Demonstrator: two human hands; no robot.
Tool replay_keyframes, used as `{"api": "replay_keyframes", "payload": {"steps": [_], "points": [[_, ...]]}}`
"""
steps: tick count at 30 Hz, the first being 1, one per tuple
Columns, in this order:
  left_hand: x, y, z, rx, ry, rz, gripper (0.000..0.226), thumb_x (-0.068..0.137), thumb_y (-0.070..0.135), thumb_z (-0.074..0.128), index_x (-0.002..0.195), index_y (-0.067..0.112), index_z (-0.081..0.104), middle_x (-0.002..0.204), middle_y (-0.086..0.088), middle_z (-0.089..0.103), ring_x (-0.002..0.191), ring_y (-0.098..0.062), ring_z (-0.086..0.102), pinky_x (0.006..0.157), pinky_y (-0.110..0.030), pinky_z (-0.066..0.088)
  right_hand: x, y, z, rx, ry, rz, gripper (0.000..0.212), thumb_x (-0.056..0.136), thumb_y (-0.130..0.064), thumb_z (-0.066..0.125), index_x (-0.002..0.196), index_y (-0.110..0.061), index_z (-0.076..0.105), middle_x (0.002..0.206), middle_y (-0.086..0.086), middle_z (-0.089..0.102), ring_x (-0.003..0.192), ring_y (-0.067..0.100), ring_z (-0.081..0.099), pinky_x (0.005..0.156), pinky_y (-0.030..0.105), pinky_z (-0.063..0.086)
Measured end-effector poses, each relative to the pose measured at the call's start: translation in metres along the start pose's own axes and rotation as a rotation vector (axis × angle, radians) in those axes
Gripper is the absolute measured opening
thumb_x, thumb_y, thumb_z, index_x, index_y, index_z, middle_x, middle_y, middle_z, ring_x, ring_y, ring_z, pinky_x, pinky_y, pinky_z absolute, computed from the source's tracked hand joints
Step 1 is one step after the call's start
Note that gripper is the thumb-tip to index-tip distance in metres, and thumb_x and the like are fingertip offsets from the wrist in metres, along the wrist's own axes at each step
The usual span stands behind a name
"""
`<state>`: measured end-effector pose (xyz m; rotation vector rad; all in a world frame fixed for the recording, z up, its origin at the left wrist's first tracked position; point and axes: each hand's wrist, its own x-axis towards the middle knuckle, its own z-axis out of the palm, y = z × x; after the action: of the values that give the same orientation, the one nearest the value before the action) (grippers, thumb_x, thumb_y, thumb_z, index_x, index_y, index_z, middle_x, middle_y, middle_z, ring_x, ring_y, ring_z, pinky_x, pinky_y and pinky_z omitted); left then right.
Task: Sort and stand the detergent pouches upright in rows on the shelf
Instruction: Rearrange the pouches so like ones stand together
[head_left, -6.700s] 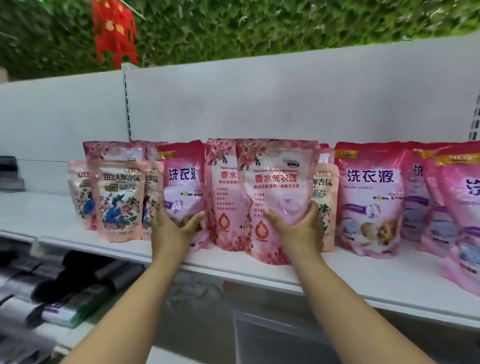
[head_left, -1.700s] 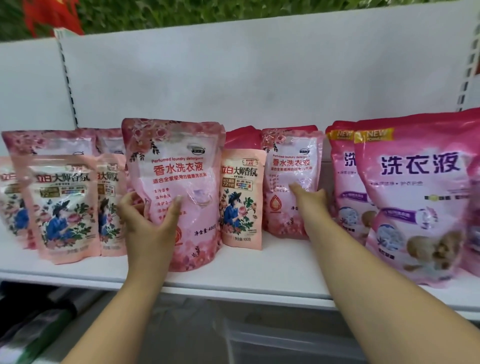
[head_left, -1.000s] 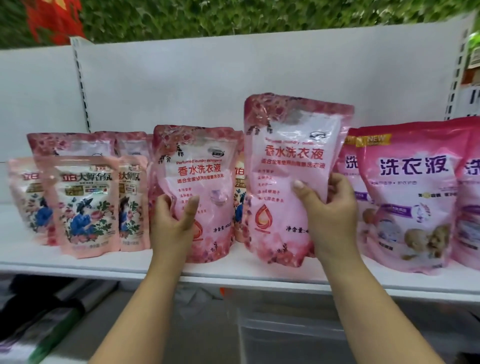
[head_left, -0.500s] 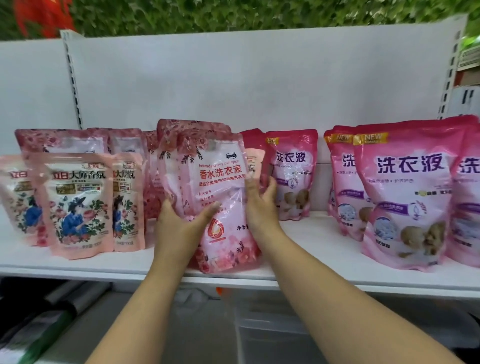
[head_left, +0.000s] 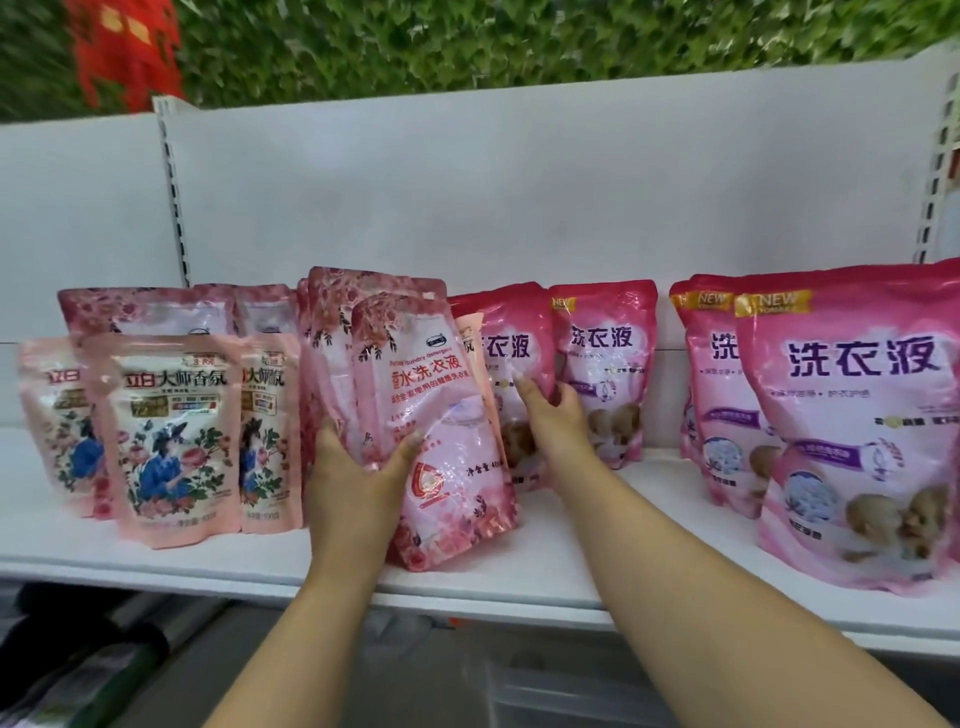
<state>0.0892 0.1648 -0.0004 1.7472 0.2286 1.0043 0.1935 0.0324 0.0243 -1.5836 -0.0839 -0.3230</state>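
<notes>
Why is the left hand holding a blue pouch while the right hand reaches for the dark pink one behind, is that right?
Not quite: in the head view the pouch in the left hand is light pink with roses, not blue. The right hand does reach for the dark pink pouch behind.

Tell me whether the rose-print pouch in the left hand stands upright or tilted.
Tilted: the rose-print pouch leans left, its bottom corner on the shelf.

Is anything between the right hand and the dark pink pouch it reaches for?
Nothing visible. The right hand already has its fingertips on the dark pink pouch; the rose pouch in the left hand leans beside it, overlapping that pouch's left edge.
</notes>
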Motion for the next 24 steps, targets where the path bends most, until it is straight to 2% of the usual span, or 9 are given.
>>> {"api": "replay_keyframes", "payload": {"steps": [2, 4, 9, 12, 14, 17, 19, 21, 24], "points": [[-0.001, 0.0, 0.0, 0.006, 0.003, -0.008, 0.083, 0.075, 0.034, 0.072, 0.141, 0.007, 0.027, 0.14, -0.011, 0.044, 0.128, -0.026, 0.041, 0.104, -0.03, 0.028, 0.003, 0.007, 0.002, 0.0, -0.124, 0.073, 0.05, 0.089, -0.038, 0.054, 0.129, -0.01, 0.045, 0.125, 0.006, 0.054, 0.12, 0.028, 0.048, 0.092, 0.038, 0.041], [-0.001, 0.0, -0.001, 0.005, 0.003, -0.006, 0.085, 0.075, 0.034, 0.072, 0.142, 0.007, 0.025, 0.142, -0.01, 0.042, 0.13, -0.026, 0.039, 0.105, -0.03, 0.027, 0.006, 0.008, 0.003, -0.016, -0.1, 0.024, 0.038, 0.09, -0.032, 0.055, 0.121, -0.009, 0.053, 0.116, 0.006, 0.059, 0.113, 0.026, 0.053, 0.087, 0.034, 0.042], [0.0, -0.002, -0.002, 0.0, 0.012, 0.012, 0.086, 0.075, 0.034, 0.071, 0.142, 0.008, 0.025, 0.142, -0.01, 0.041, 0.13, -0.025, 0.039, 0.103, -0.029, 0.027, 0.02, 0.005, -0.032, -0.061, -0.084, -0.03, 0.05, 0.081, -0.039, 0.065, 0.12, -0.013, 0.049, 0.114, 0.005, 0.055, 0.086, 0.012, 0.055, 0.07, 0.022, 0.046], [0.003, -0.004, -0.001, -0.019, 0.011, 0.027, 0.085, 0.073, 0.033, 0.073, 0.141, 0.008, 0.028, 0.139, -0.01, 0.044, 0.127, -0.024, 0.042, 0.096, -0.022, 0.026, 0.037, 0.019, -0.053, -0.136, 0.177, 0.048, 0.093, 0.068, -0.055, 0.07, 0.141, -0.02, 0.025, 0.141, 0.009, 0.033, 0.124, 0.028, 0.041, 0.098, 0.046, 0.043], [0.002, -0.005, 0.0, -0.027, 0.023, 0.029, 0.084, 0.072, 0.032, 0.074, 0.14, 0.008, 0.03, 0.138, -0.009, 0.046, 0.126, -0.023, 0.044, 0.091, -0.019, 0.025, 0.045, 0.027, -0.059, -0.071, 0.184, 0.182, 0.108, 0.07, -0.06, 0.066, 0.147, -0.017, 0.004, 0.146, 0.011, 0.031, 0.128, 0.03, 0.039, 0.106, 0.047, 0.033], [0.001, -0.009, 0.0, -0.03, 0.02, 0.035, 0.088, 0.071, 0.033, 0.075, 0.142, 0.01, 0.027, 0.139, -0.008, 0.045, 0.127, -0.023, 0.043, 0.094, -0.02, 0.026, 0.052, 0.035, -0.062, 0.018, 0.081, 0.216, 0.096, 0.077, -0.046, 0.068, 0.145, -0.011, 0.009, 0.125, 0.011, 0.049, 0.081, 0.021, 0.06, 0.065, 0.026, 0.05], [0.003, -0.012, -0.001, -0.04, 0.015, 0.049, 0.091, 0.07, 0.036, 0.075, 0.143, 0.013, 0.025, 0.139, -0.006, 0.046, 0.127, -0.022, 0.044, 0.099, -0.024, 0.027, 0.06, 0.037, -0.063, 0.037, 0.136, 0.168, 0.085, 0.077, -0.036, 0.072, 0.141, -0.008, 0.024, 0.127, 0.01, 0.05, 0.081, 0.021, 0.06, 0.052, 0.022, 0.044], [0.007, -0.015, 0.0, -0.047, 0.023, 0.051, 0.091, 0.069, 0.037, 0.075, 0.142, 0.014, 0.026, 0.138, -0.004, 0.046, 0.127, -0.021, 0.044, 0.101, -0.026, 0.029, 0.071, 0.043, -0.061, 0.064, 0.208, 0.129, 0.076, 0.073, -0.031, 0.076, 0.133, -0.005, 0.036, 0.125, 0.012, 0.055, 0.084, 0.023, 0.063, 0.059, 0.028, 0.051], [0.01, -0.019, -0.001, -0.035, 0.037, 0.042, 0.089, 0.068, 0.039, 0.075, 0.14, 0.014, 0.03, 0.137, -0.004, 0.047, 0.126, -0.022, 0.046, 0.107, -0.034, 0.032, 0.078, 0.046, -0.056, 0.017, 0.294, 0.077, 0.073, 0.073, -0.031, 0.075, 0.13, -0.004, 0.037, 0.128, 0.017, 0.052, 0.109, 0.033, 0.057, 0.09, 0.043, 0.049]]}}
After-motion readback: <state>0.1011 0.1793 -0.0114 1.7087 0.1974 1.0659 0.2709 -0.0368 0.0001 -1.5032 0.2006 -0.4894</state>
